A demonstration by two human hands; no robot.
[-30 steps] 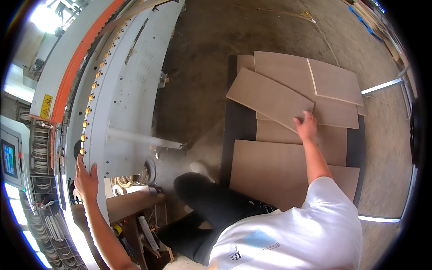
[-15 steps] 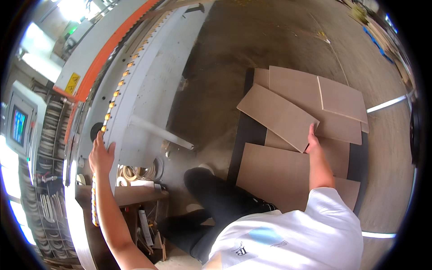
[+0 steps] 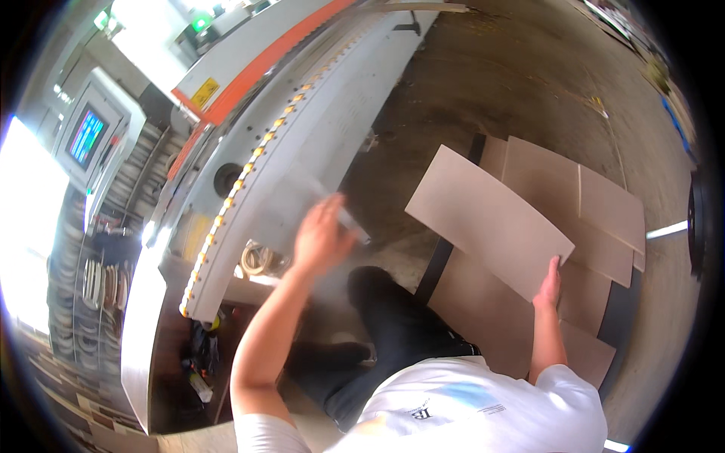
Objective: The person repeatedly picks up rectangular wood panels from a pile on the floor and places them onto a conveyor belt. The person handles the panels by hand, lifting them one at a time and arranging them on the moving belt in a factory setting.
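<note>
My right hand (image 3: 550, 281) grips the near corner of a tan rectangular board (image 3: 487, 220) and holds it lifted above a stack of similar boards (image 3: 596, 219). My left hand (image 3: 321, 234) hovers in the air with fingers spread, holding nothing, just in front of the long grey machine bed (image 3: 302, 174) and near a thin metal rod (image 3: 343, 215) sticking out of it. My dark trouser leg (image 3: 393, 325) and white shirt fill the lower middle.
A dark pallet (image 3: 434, 268) carries the board stack on the dusty floor. The machine has an orange strip (image 3: 257, 68), a row of yellow rollers and a control screen (image 3: 87, 136) at left. Coils and clutter sit under the bed at lower left.
My left hand has left the machine's edge and swung right into the air. My right hand has lifted the top board off the stack toward me.
</note>
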